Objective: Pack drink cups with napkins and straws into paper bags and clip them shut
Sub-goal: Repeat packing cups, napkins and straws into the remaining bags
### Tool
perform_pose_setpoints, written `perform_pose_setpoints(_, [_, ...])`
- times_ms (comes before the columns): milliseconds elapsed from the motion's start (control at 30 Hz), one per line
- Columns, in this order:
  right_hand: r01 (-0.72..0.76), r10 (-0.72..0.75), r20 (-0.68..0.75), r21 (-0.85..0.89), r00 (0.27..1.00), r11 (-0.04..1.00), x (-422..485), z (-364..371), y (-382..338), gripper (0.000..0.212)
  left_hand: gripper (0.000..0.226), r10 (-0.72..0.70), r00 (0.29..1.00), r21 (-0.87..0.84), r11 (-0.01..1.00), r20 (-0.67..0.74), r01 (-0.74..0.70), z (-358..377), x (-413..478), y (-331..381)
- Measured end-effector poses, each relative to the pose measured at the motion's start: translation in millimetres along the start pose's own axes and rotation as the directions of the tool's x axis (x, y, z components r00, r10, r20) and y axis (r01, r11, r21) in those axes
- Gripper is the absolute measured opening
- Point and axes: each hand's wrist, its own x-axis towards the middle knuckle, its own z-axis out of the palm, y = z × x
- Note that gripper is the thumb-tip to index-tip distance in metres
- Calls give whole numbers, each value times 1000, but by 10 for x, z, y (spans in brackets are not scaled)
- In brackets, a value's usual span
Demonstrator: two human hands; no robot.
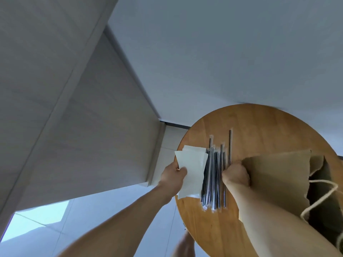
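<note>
A white napkin (pixel 192 170) is pinched at its left edge by my left hand (pixel 173 175), above a small stack of napkins (pixel 194 151) at the left rim of the round wooden table (pixel 259 127). Several black straws in clear wrappers (pixel 215 175) lie side by side in the middle of the table. My right hand (pixel 235 176) is a fist that grips the left edge of a brown paper bag (pixel 278 175). The bag lies on its side, its mouth open to the right, with a cord handle (pixel 321 197) hanging there. No cup shows.
The table stands near a white wall and a pale wood-grain cabinet (pixel 92 108) to the left. Light tiled floor (pixel 92 210) lies below the table's left edge. The far half of the tabletop is bare wood.
</note>
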Motion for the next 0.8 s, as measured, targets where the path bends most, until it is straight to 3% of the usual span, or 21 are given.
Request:
perform_pose_setpoints(200, [55, -48, -71, 90, 996, 994, -249, -184, -120, 20, 27, 27, 1000, 38, 999, -5, -27, 52, -64, 167])
perform_pose_setpoints(267, [102, -85, -95, 192, 992, 976, -465, -315, -209, 14, 28, 47, 999, 13, 999, -16, -47, 63, -109, 278])
perform_pose_setpoints(433, [296, -309, -66, 530, 949, 795, -1231, -647, -336, 17, 21, 127, 991, -102, 986, -42, -130, 39, -308, 642])
perform_pose_setpoints(600, [440, -478, -59, 501, 876, 745, -1660, -1048, -241, 19, 21, 186, 983, -300, 937, 1, -177, -2, -613, 1023])
perform_pose_setpoints(800, [510, -525, -103, 452, 845, 732, -1739, -1531, -185, 19, 17, 305, 952, -321, 904, 26, -281, 72, -919, 1399])
